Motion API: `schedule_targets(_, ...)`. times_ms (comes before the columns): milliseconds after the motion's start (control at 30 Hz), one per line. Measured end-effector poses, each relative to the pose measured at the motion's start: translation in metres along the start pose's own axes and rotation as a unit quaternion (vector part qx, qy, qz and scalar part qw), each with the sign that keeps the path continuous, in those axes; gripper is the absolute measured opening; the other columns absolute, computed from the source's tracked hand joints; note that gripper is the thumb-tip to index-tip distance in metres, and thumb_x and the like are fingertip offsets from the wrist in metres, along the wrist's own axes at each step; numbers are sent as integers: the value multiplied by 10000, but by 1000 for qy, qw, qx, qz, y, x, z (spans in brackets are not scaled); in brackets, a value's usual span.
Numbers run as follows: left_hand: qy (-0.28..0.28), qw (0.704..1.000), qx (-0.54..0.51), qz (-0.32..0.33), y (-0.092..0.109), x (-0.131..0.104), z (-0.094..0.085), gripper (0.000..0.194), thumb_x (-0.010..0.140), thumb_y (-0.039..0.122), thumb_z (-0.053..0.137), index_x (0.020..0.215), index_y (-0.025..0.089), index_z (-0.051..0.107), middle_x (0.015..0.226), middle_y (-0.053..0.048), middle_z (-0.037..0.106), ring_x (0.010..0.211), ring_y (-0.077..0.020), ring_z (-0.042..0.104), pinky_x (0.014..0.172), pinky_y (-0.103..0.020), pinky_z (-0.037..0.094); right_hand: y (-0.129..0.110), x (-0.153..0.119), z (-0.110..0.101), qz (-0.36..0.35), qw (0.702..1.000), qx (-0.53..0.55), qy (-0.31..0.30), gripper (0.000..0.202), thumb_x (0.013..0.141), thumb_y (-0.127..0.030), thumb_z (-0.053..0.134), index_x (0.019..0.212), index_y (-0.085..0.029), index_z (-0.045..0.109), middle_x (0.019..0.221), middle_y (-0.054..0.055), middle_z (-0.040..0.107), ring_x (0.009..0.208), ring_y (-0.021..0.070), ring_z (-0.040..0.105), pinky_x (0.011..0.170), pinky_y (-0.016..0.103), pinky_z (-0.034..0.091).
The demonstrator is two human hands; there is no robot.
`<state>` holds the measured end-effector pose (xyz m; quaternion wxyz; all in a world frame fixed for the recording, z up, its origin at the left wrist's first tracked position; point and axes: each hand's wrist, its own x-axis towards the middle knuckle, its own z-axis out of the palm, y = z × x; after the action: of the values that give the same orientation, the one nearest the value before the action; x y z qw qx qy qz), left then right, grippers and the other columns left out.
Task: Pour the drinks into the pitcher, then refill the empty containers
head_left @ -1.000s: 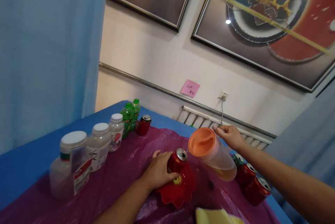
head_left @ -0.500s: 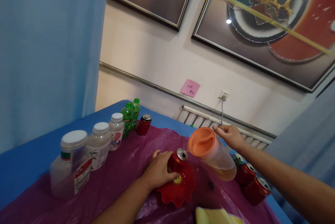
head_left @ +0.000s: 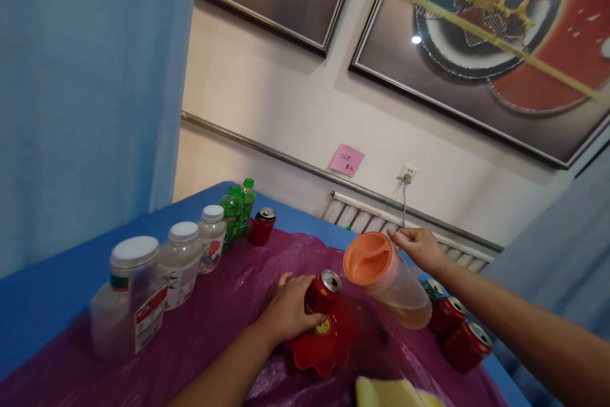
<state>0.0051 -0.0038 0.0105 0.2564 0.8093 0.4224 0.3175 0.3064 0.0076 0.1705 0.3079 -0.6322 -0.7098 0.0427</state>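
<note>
My left hand [head_left: 291, 310] is wrapped round a red can [head_left: 323, 293], which stands upright on a red plate with a wavy rim [head_left: 326, 353]. My right hand [head_left: 419, 248] grips the clear pitcher [head_left: 400, 296], its handle hidden behind the fingers. The pitcher is tilted to the left, its orange lid [head_left: 369, 259] beside the top of the can. Yellowish liquid lies low in the pitcher. A thin trace of liquid seems to show between the lid and the can's top, too small to be sure.
Three white-capped jars [head_left: 183, 267], two green bottles [head_left: 232, 210] and another red can [head_left: 262, 226] line the left. Several cans [head_left: 467, 346] stand at the right. A yellow cloth [head_left: 388, 392] lies at the front on purple plastic sheeting [head_left: 204, 337] over the blue table [head_left: 47, 277].
</note>
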Motion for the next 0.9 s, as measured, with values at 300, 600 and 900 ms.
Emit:
schedule_targets(300,-2,1000,0,2,-2,0,1,577,668,354,825,1198,251,622,1240,-72,719,1200,-339,625,1187,-578,202,1,0,0,-7,1000,-4,4,579,842,-691,497,543,-252,267,546,-57,205,512,104,220,475,278,169)
schedule_targets(600,-3,1000,3,-2,-2,1,1,585,668,352,818,1209,262,616,1241,-74,721,1205,-343,627,1190,-571,206,3,0,0,1,1000,-7,6,557,834,-672,505,553,-250,273,561,-55,206,531,108,223,499,283,174)
schedule_targets(900,-3,1000,7,-4,0,0,0,578,666,351,822,1199,246,623,1227,-81,726,1193,-343,634,1188,-587,211,3,-1,-2,15,1000,-10,-5,559,820,-698,495,557,-249,288,570,-54,206,541,111,221,511,287,174)
